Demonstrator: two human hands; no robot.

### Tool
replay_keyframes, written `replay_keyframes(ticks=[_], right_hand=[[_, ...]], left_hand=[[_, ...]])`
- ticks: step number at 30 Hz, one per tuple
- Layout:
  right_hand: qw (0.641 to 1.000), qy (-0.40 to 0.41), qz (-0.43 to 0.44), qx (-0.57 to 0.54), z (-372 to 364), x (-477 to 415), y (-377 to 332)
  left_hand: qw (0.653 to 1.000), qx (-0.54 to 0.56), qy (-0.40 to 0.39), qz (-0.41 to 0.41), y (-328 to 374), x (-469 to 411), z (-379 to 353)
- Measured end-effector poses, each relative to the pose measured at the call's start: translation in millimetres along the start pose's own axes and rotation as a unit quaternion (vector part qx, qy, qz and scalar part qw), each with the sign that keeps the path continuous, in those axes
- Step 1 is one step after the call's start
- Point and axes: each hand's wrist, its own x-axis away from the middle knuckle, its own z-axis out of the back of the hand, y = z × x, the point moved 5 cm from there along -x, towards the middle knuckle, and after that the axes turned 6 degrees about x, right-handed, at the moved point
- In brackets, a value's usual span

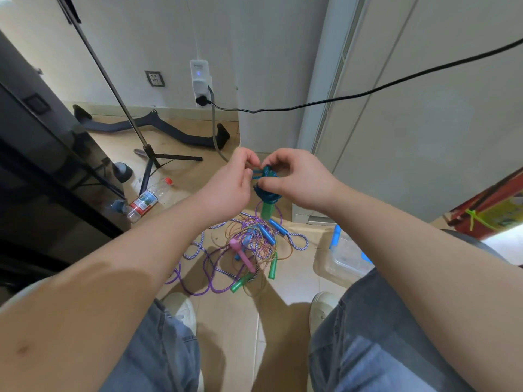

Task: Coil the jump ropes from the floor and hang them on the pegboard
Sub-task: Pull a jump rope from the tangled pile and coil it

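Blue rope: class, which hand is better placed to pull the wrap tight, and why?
Probably the left hand: it pinches the loose loop, while the right hand grips the blue rope coil.

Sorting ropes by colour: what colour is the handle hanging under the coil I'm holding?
Green; the handle shows best in the head view.

Teal rope [267, 194] partly behind right hand [298, 181]

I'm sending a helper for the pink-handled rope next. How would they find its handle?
Start at the floor just ahead of the person's white shoes, where a tangle of jump ropes lies. In its middle lies the pink handle, the only pink one among blue handles and green handles.
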Motion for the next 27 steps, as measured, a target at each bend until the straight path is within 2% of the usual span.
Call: replay_keyframes(ticks=[2, 6, 8, 10, 12, 14, 16, 19, 23, 27], right_hand=[[1.0, -0.024, 0.009, -0.005, -4.0, 1.2, -3.1], [0.999, -0.045, 0.003, 0.002, -11.9, 0.6, -5.1], [0.999, -0.041, -0.004, 0.02, -13.7, 0.2, -4.0], [0.999, -0.023, -0.005, 0.027, -11.5, 0.4, -2.5], [1.0, -0.014, 0.001, 0.027, -8.1, 0.1, -0.1], [0.999, -0.028, 0.002, 0.018, -7.1, -0.5, 2.6], [0.998, -0.053, 0.006, -0.016, -7.9, -1.0, 3.3], [0.995, -0.08, 0.028, -0.06, -8.4, 1.2, -0.7], [0.993, -0.087, 0.067, -0.048, -10.6, 9.0, -11.7], [0.992, -0.097, 0.062, -0.055, -7.8, 16.1, -18.2]], left_hand=[[0.999, -0.002, 0.022, 0.023, -3.8, -2.4, 1.4], [0.986, 0.108, 0.062, 0.115, -11.8, -5.9, -0.6], [0.981, 0.133, 0.052, 0.128, -10.4, -5.7, 1.3], [0.994, 0.046, -0.015, 0.096, -3.1, -2.1, 1.5], [0.993, -0.058, -0.084, 0.06, -0.6, 3.2, -0.3], [0.99, -0.057, -0.111, 0.062, -2.4, 6.1, 0.8], [0.992, 0.014, -0.099, 0.077, -3.9, 4.7, 4.3], [0.985, 0.131, -0.034, 0.111, -6.9, 0.2, 8.6], [0.986, 0.099, -0.022, 0.132, -9.1, 2.4, 3.6], [0.981, 0.125, -0.001, 0.151, -17.7, 2.9, 1.1]])
